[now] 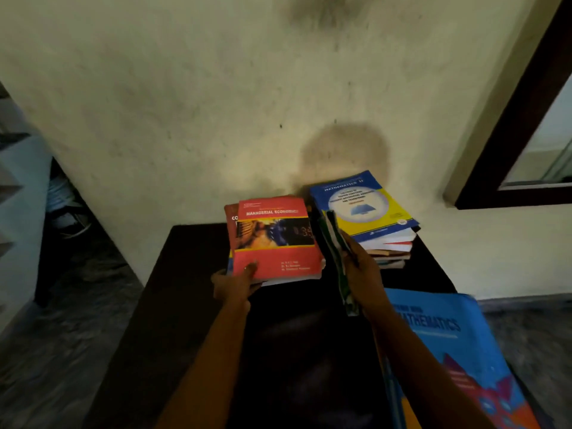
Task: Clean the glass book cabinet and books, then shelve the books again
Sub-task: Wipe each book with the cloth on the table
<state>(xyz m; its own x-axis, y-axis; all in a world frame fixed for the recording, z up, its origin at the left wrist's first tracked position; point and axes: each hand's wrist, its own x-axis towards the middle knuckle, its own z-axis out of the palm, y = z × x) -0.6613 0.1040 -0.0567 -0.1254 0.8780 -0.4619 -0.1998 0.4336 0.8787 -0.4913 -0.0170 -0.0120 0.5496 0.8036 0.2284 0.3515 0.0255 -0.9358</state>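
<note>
A red Managerial Economics book (275,239) tops a small stack at the far middle of a dark table (185,305). My left hand (235,284) grips the near left corner of that book, thumb on its cover. My right hand (363,270) holds a thin green and white book (339,264) on edge, upright, between the two stacks. A blue and yellow Mathematics book (362,205) lies on top of a second stack to the right, against the wall.
A large blue Mathematics book (458,351) lies at the table's near right edge. The stained wall (216,103) runs behind the table. A dark-framed window (526,134) is at right. Pale shelving (18,196) stands at far left, with floor below.
</note>
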